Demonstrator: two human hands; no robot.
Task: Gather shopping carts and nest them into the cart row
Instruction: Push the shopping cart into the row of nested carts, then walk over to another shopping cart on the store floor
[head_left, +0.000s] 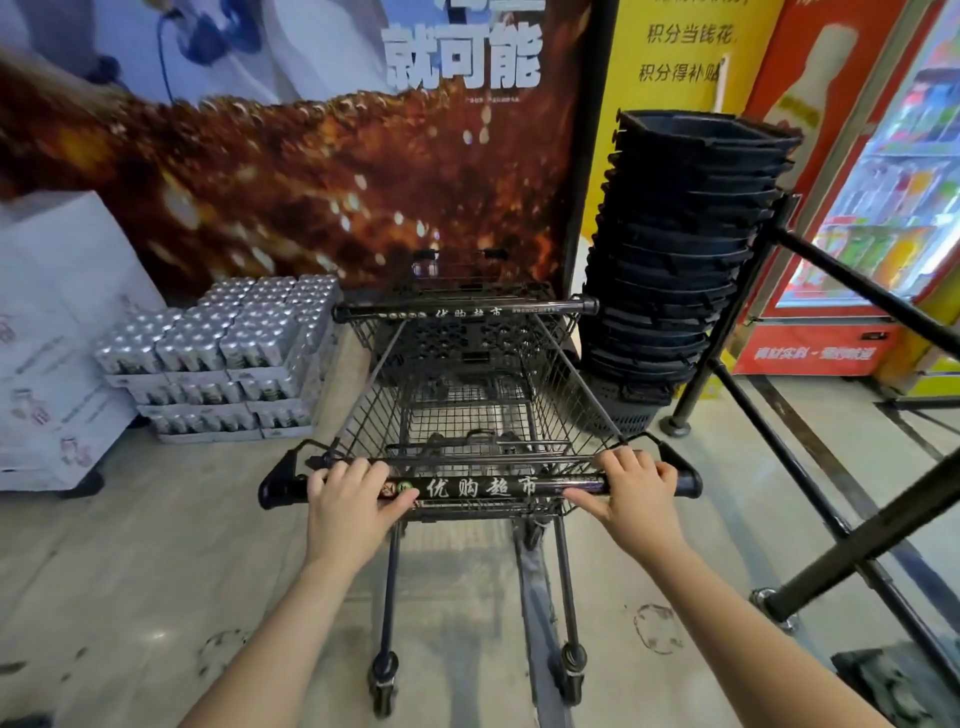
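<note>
A black wire shopping cart (483, 410) stands straight in front of me, its basket pushed partly into a second cart (462, 312) ahead, whose handle bar shows in the middle of the view. Both handle bars carry white lettering. My left hand (350, 499) grips the left part of the near cart's handle bar (480, 487). My right hand (631, 483) grips its right part. The front cart sits close to a large poster wall (291, 171). The near cart's rear wheels rest on the tiled floor below my forearms.
Shrink-wrapped packs of silver cans (228, 358) are stacked on the floor left of the carts, with white cartons (57, 332) further left. A tall stack of black shopping baskets (675, 260) stands right of the carts. A black metal railing (810, 483) runs along the right, before a drinks cooler (872, 208).
</note>
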